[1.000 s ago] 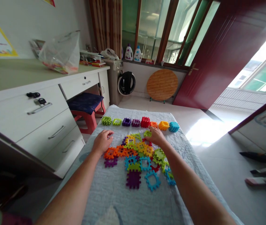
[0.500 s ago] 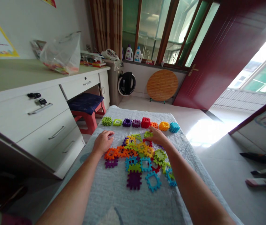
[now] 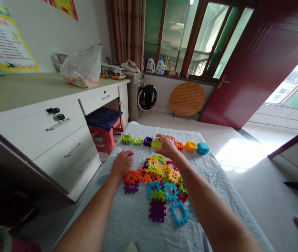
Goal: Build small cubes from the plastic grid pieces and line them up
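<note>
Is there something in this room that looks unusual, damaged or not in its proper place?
The washing machine: its round door seems to stand open, with a dark cloth draped over it, an odd place for it. The loose plastic pieces lie jumbled, but I see none broken.

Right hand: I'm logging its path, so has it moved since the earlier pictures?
Yes. The right hand has moved left and forward: earlier in front of the row's orange block, now left of it.

Open passage over the near cloth (image 3: 128,220); piled tiles (image 3: 157,194) block the middle, lined-up stacks (image 3: 190,146) beyond
</note>
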`<control>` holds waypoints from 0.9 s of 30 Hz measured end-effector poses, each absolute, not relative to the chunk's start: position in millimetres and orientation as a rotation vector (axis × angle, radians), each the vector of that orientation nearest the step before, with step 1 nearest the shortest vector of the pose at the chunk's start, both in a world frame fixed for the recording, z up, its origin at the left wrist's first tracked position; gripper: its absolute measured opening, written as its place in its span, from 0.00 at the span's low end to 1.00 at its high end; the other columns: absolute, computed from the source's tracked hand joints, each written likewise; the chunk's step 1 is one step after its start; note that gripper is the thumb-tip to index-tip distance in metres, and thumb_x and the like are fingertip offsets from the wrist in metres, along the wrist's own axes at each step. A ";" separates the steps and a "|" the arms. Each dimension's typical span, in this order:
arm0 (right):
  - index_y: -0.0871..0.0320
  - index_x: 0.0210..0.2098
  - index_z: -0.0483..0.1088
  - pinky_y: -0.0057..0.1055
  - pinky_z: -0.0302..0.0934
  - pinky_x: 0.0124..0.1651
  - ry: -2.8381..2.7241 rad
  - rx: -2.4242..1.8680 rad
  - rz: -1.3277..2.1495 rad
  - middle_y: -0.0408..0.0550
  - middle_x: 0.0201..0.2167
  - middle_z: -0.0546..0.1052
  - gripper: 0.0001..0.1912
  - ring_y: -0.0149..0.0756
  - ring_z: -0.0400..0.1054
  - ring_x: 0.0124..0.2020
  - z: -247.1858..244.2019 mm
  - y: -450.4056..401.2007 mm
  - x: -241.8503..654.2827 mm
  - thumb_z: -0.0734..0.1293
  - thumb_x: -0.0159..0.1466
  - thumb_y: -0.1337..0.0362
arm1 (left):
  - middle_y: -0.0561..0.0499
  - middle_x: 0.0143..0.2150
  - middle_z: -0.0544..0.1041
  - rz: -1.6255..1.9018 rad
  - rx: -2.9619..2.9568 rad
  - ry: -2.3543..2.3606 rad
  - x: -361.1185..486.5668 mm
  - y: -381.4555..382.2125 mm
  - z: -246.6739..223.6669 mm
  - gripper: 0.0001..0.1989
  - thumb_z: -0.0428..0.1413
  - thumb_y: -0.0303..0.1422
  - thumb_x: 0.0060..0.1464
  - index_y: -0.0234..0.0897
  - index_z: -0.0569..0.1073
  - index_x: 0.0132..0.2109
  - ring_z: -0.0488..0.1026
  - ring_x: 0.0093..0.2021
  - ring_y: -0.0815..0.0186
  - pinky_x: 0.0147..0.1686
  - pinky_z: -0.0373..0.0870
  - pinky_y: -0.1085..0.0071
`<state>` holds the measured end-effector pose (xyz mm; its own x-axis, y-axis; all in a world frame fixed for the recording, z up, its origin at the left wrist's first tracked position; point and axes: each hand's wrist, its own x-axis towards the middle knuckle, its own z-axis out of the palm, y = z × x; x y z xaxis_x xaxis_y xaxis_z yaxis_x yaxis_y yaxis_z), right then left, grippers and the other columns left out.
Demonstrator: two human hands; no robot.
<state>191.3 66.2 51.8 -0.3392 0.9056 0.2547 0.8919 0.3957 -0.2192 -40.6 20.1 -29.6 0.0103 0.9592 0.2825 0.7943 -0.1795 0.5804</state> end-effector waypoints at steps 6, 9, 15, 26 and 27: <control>0.56 0.56 0.60 0.44 0.49 0.52 -2.420 -1.501 0.082 0.52 0.47 0.74 0.34 0.50 0.59 0.50 51.7 108.7 132.1 0.69 0.51 0.57 | 0.49 0.40 0.74 0.954 2.010 1.815 -41.3 23.7 -37.0 0.11 0.51 0.27 0.50 0.38 0.72 0.41 0.71 0.36 0.65 0.44 0.68 0.68; 0.56 0.56 0.58 0.45 0.46 0.54 -2.455 -1.502 0.093 0.52 0.47 0.74 0.34 0.50 0.58 0.51 44.9 122.4 115.6 0.68 0.51 0.58 | 0.49 0.40 0.74 0.974 1.988 1.818 -41.0 24.2 -38.2 0.11 0.51 0.27 0.49 0.39 0.73 0.41 0.71 0.36 0.65 0.44 0.68 0.68; 0.55 0.56 0.59 0.48 0.45 0.55 -2.504 -1.539 0.088 0.52 0.45 0.74 0.34 0.51 0.56 0.53 33.2 136.5 99.9 0.68 0.51 0.59 | 0.49 0.41 0.75 1.001 1.928 1.809 -40.0 23.3 -36.0 0.12 0.51 0.27 0.49 0.38 0.73 0.42 0.71 0.37 0.65 0.44 0.67 0.67; 0.59 0.59 0.57 0.50 0.45 0.56 -2.428 -1.506 0.098 0.57 0.50 0.72 0.36 0.53 0.56 0.55 34.6 127.8 101.1 0.68 0.52 0.59 | 0.48 0.41 0.75 0.958 1.923 1.814 -39.8 22.3 -32.3 0.12 0.52 0.27 0.50 0.38 0.74 0.42 0.72 0.38 0.64 0.44 0.67 0.67; 0.59 0.59 0.57 0.48 0.47 0.56 -2.371 -1.476 0.102 0.56 0.52 0.71 0.35 0.52 0.56 0.55 38.9 122.9 107.6 0.67 0.53 0.59 | 0.49 0.41 0.75 0.957 1.932 1.821 -39.6 22.6 -32.7 0.12 0.52 0.26 0.49 0.39 0.74 0.42 0.71 0.38 0.64 0.44 0.67 0.68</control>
